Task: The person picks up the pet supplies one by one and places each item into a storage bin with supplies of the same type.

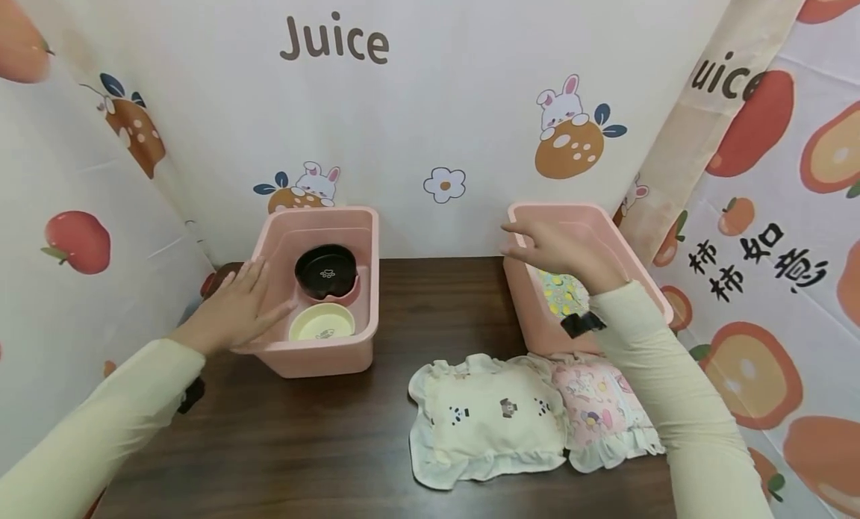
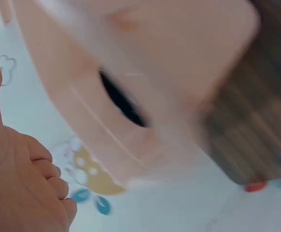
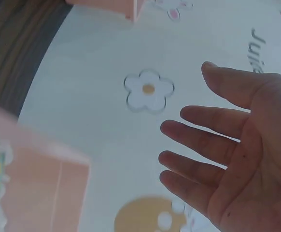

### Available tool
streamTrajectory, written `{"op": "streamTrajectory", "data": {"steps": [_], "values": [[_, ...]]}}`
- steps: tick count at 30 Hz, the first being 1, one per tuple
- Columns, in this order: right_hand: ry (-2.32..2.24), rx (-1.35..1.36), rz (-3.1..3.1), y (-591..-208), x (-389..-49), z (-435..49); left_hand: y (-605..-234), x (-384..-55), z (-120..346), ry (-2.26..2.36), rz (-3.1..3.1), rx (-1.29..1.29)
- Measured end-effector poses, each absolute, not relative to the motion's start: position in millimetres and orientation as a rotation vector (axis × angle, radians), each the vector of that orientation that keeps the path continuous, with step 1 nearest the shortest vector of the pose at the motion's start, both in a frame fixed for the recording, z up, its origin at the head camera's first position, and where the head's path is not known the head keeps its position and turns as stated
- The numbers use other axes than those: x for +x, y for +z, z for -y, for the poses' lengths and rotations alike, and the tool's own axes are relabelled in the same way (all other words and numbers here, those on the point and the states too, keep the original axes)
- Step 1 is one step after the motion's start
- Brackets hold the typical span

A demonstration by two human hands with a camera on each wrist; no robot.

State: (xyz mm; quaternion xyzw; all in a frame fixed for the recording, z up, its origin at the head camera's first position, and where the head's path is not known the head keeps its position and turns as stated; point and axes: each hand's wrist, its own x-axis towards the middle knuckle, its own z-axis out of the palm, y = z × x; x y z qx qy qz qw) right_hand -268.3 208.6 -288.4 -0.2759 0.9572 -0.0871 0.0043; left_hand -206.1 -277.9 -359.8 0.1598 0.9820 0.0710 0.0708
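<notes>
My left hand (image 1: 235, 306) hovers at the left side of a pink plastic bin (image 1: 373, 280), fingers straight and holding nothing. Inside that bin lie a black round bowl (image 1: 326, 272), a pink bowl (image 1: 353, 293) partly under it, and a cream bowl (image 1: 324, 322). Above a second pink bin (image 1: 531, 317) on the right is my right hand (image 1: 561, 250), its fingers spread and relaxed around nothing. The right wrist view shows its bare palm (image 3: 261, 164). A ruffled item with a yellow lemon-like print (image 1: 563, 293) lies in the right bin, partly hidden by the arm.
In front of the right bin, a cream ruffled small pillow (image 1: 487, 422) lies beside a pink patterned one (image 1: 594, 407) on the dark wooden table (image 1: 295, 444). Printed cloth (image 1: 443, 108) hangs behind and along both sides.
</notes>
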Motion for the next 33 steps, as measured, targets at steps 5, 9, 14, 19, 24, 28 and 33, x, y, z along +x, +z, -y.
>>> {"op": "streamTrajectory", "data": {"steps": [5, 9, 14, 19, 24, 28, 33], "values": [[-0.47, -1.08, -3.141, -299.4, -239.5, -248.1, -347.5, -231.0, 244.2, 0.235, -2.952, 0.606], [-0.832, -1.015, -3.02, -313.9, -209.0, -278.6, -340.3, -249.6, 204.4, 0.237, -2.951, 0.713], [-0.871, -0.599, -3.033, -331.9, -158.3, -306.1, -335.3, -264.4, 146.0, 0.248, -2.914, 0.829], [-0.879, -0.453, -3.109, -360.0, -114.7, -323.7, -329.2, -272.9, 89.7, 0.279, -2.904, 0.959], [-0.853, -0.399, -3.178, -389.8, -84.5, -329.4, -333.2, -278.0, 43.9, 0.343, -2.867, 1.024], [-0.858, -0.311, -3.175, -408.2, -67.7, -327.0, -346.5, -277.3, 9.6, 0.401, -2.842, 1.053], [-0.91, -0.266, -3.151, -428.4, -56.0, -321.7, -362.8, -271.6, -31.1, 0.42, -2.819, 1.095]]}}
